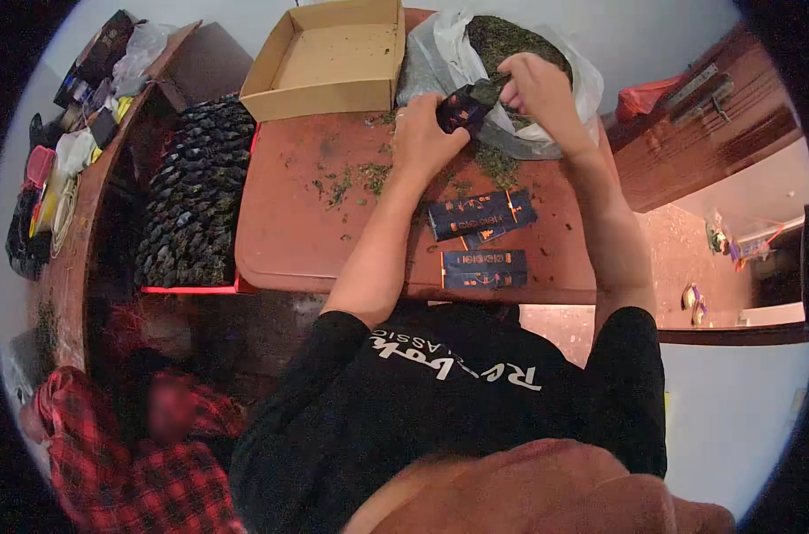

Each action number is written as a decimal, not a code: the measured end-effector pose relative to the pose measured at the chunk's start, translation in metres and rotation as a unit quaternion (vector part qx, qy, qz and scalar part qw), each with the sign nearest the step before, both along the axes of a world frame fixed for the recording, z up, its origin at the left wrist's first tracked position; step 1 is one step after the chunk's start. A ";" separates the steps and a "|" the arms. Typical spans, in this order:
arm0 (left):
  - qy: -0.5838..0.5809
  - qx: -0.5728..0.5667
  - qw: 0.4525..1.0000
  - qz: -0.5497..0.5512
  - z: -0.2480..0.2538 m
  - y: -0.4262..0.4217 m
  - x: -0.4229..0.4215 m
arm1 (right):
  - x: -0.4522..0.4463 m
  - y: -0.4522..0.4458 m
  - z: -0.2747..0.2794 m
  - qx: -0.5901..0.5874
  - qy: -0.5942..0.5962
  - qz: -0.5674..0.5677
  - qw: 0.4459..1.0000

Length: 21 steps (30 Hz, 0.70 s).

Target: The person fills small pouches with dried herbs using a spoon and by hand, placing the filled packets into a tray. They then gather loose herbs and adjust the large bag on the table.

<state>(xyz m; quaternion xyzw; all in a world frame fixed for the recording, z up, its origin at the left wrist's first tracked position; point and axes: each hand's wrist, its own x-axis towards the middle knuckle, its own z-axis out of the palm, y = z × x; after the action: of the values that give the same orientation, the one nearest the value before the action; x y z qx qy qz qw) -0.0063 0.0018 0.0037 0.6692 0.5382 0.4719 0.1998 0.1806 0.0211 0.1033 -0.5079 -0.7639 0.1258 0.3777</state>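
1. Pouch (459,110): held above the far part of the table (302,245), just in front of the bag (585,93) of leaf (520,40); filling is judged to be in hand.
2. Left hand (420,138): curled around the pouch, which is pinched between thumb and fingers.
3. Right hand (542,91): fingers bent at the pouch's upper end; whether anything is pinched there cannot be told.
4. Next move: a steady left grip and an unblocked mouth appear to be called for, so that leaf is not spilled.
5. Flat packets (483,269): laid nearer the table's front edge, apart from both hands.
6. Surroundings: crumbs (333,191) are scattered on the table; a carton (320,100) is placed at the far left, dark bundles (195,191) beside the table.
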 end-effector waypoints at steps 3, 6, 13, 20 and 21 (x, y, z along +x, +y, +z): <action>-0.001 0.005 1.000 -0.005 0.000 -0.001 -0.001 | -0.005 -0.002 -0.019 0.210 -0.191 0.072 0.956; -0.005 0.005 1.000 -0.002 -0.003 0.001 -0.001 | -0.019 -0.023 -0.009 0.162 -0.157 0.058 0.972; -0.023 0.057 0.998 0.008 -0.011 0.004 -0.001 | 0.031 0.004 0.008 0.091 0.028 -0.067 0.993; -0.014 0.033 0.999 0.000 -0.003 -0.001 -0.001 | 0.078 0.075 -0.053 0.063 -0.023 -0.163 0.984; -0.014 0.026 1.000 -0.002 -0.002 -0.002 -0.001 | 0.073 0.076 -0.055 0.012 0.042 -0.173 0.984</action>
<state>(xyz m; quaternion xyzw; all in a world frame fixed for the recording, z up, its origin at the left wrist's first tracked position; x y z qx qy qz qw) -0.0069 -0.0004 0.0020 0.6683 0.5215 0.4951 0.1905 0.2535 0.0969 0.0480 -0.6219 -0.6495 0.0705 0.4318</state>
